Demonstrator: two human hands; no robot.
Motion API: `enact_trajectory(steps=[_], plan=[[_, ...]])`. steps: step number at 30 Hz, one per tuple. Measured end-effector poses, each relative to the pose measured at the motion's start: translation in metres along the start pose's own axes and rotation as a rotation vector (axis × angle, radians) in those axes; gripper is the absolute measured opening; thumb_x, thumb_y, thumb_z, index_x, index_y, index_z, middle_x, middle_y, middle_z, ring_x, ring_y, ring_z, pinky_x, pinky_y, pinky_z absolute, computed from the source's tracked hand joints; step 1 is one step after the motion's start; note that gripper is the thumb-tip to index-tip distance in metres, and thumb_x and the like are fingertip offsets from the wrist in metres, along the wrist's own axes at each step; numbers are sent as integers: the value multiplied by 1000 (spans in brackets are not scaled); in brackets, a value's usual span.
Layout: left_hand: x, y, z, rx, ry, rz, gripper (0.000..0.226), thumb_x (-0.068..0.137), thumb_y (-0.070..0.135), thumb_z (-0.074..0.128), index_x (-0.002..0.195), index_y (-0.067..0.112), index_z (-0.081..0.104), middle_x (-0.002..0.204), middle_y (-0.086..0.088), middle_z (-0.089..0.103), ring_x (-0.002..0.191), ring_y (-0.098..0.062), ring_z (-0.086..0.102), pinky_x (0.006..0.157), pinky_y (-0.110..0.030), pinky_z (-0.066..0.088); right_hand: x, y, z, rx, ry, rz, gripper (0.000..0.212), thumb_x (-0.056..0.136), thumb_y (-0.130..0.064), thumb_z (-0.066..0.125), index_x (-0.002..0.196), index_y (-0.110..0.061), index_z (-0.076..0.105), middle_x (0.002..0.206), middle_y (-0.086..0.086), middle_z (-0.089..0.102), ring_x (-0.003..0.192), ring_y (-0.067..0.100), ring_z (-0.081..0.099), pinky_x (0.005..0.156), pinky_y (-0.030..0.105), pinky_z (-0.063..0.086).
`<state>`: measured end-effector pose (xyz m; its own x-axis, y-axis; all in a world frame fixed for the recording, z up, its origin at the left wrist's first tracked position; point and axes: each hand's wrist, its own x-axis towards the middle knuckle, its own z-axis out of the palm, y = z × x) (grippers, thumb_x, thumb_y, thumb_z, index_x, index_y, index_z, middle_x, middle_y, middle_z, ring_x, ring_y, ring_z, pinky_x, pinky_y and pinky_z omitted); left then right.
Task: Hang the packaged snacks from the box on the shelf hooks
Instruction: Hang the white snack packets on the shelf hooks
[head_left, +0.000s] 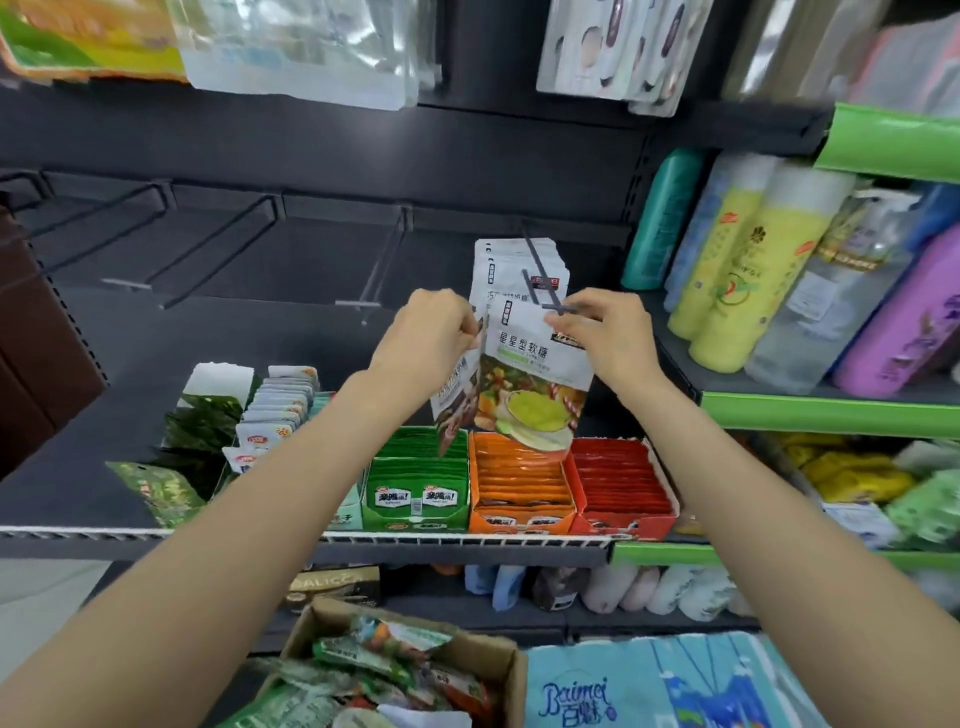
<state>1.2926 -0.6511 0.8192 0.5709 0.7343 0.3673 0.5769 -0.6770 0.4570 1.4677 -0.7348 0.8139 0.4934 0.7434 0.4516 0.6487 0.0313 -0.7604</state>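
I hold a white snack pouch (530, 384) with a fruit picture up at the tip of a dark shelf hook (543, 280). My right hand (605, 330) pinches its top right corner just under the hook's end. My left hand (434, 330) pinches the top left corner and also grips a second pouch (453, 400) hanging behind it. Several similar white pouches (506, 260) hang further back on the same hook. The cardboard box (400, 670) with more packaged snacks sits at the bottom of the view.
Bare hooks (208, 244) jut from the dark back panel to the left. Green (415, 483), orange (519, 483) and red (623, 483) display boxes stand on the shelf below. Bottles (753, 270) fill the green-edged shelf on the right. A blue tissue pack (665, 686) lies beside the box.
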Motion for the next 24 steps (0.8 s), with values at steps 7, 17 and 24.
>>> enact_trajectory(steps=[7, 17, 24], plan=[[11, -7, -5, 13, -2, 106, 17, 88, 4, 57, 95, 10, 71, 100, -11, 67, 93, -32, 62, 79, -43, 52, -11, -3, 8, 197, 13, 28, 22, 85, 2, 62, 104, -9, 68, 87, -1, 66, 71, -14, 59, 67, 5, 44], [30, -21, 2, 36, -10, 125, 16, 90, 7, 56, 98, 10, 70, 99, -10, 66, 89, -30, 62, 74, -41, 53, 39, 15, 40, 166, 202, 121, 13, 78, 4, 65, 79, -7, 72, 70, -4, 66, 71, 3, 63, 70, 17, 49], [36, -30, 19, 95, -29, 74, 28, 86, -8, 54, 104, 9, 68, 104, -13, 63, 93, -34, 62, 78, -43, 53, 84, 35, 63, -94, 231, 88, 4, 79, -18, 69, 78, -17, 73, 90, 4, 69, 91, 17, 61, 67, 21, 35]])
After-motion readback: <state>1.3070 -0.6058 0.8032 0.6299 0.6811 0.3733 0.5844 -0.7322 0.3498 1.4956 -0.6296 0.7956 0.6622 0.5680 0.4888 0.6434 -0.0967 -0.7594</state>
